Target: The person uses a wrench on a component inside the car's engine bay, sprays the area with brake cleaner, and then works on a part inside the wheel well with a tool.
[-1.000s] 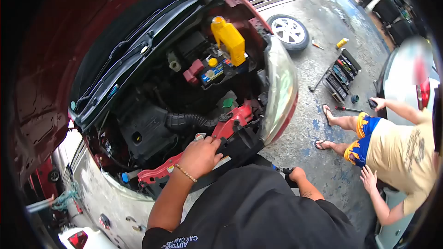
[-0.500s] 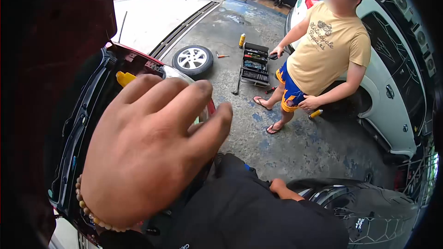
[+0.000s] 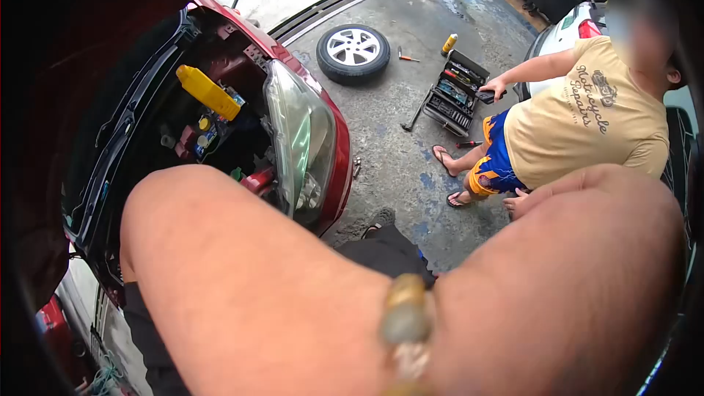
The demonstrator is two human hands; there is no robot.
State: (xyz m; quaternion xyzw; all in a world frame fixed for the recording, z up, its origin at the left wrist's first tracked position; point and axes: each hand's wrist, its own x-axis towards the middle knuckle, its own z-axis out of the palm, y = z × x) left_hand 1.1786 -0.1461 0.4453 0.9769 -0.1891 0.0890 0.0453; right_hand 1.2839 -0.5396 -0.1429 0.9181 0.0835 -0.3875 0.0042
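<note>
My left forearm [image 3: 249, 271] crosses the lower view, very close to the camera, with its elbow raised at the left. A beaded bracelet [image 3: 407, 323] rings the wrist. Beyond it, a large blurred area of skin at the lower right appears to be my left hand [image 3: 565, 271]; its fingers cannot be made out. My right hand does not show. Behind the forearm, the open engine bay of a red car holds a tilted yellow bottle [image 3: 209, 93], a battery [image 3: 207, 137] and a clouded headlight [image 3: 301, 143].
A wheel [image 3: 353, 53] lies on the concrete floor, near an open toolbox [image 3: 455, 95] and a yellow can [image 3: 449, 44]. At the right, a person in a tan shirt [image 3: 587, 117] stands holding a dark object [image 3: 486, 96]. Behind them is a white car [image 3: 561, 37].
My left hand has left the front of the engine bay and come up close to the camera, then across to the right. My right hand has gone out of sight. The view has shifted.
</note>
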